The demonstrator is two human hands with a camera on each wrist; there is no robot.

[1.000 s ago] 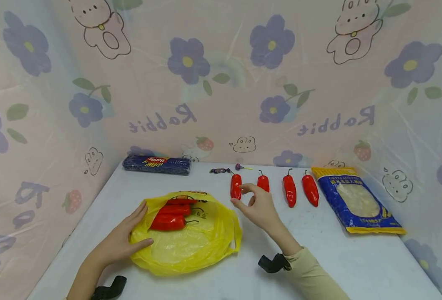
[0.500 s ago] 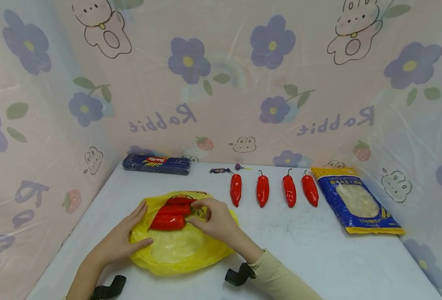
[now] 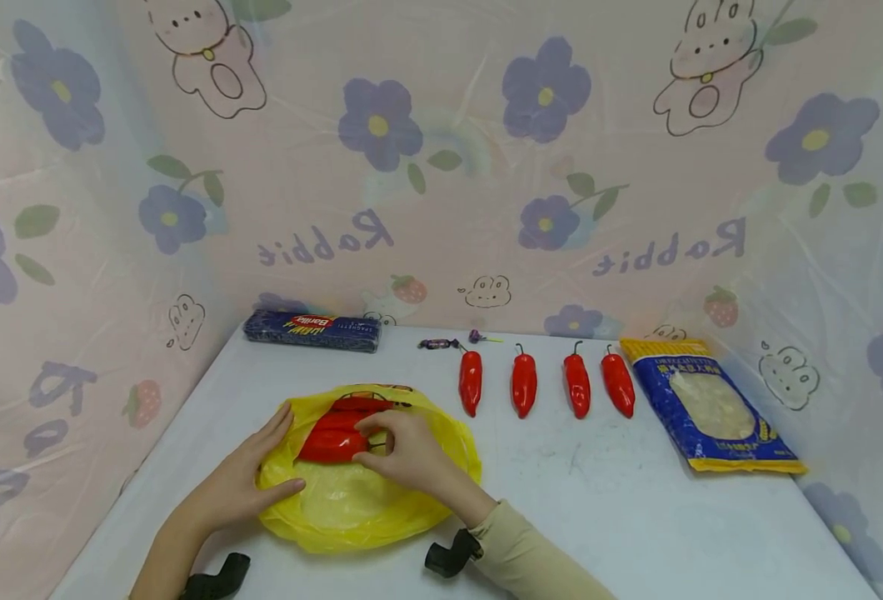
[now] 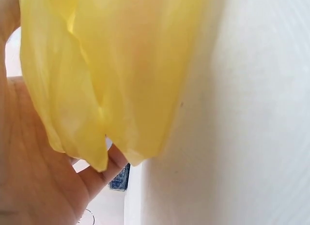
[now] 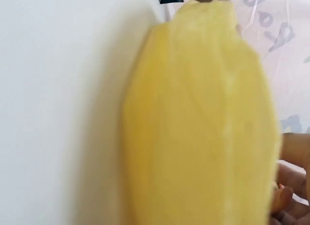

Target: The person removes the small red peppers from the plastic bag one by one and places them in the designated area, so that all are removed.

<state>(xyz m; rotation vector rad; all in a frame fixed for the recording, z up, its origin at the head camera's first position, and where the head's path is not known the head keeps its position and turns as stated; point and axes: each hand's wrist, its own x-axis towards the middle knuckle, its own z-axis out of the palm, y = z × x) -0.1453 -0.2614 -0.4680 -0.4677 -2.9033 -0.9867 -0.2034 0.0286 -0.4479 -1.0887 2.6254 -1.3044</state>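
A yellow plastic bag (image 3: 336,517) lies with its mouth spread open and several red chili peppers inside. My left hand (image 3: 235,483) rests at the bag's left rim, fingers extended and spread, with the thumb reaching over the opening. In the left wrist view, thin yellow plastic (image 4: 135,89) hangs beside the open palm. My right hand (image 3: 411,454) reaches into the mouth and pinches the stem end of the nearest red chili pepper (image 3: 329,446) between thumb and fingers. In the right wrist view, yellow plastic (image 5: 203,118) covers most of the pinching fingers (image 5: 290,181).
Several red chili peppers (image 3: 524,386) stand in a row behind the bag. A wrapped candy (image 3: 438,343) and a lollipop (image 3: 475,336) lie at the back. A blue spaghetti pack (image 3: 312,330) is back left, and a blue-yellow pasta bag (image 3: 715,406) is at the right.
My right hand has moved left from beside the peppers in the row into the bag's mouth, and now pinches the nearest pepper there. The left hand stays at the rim.
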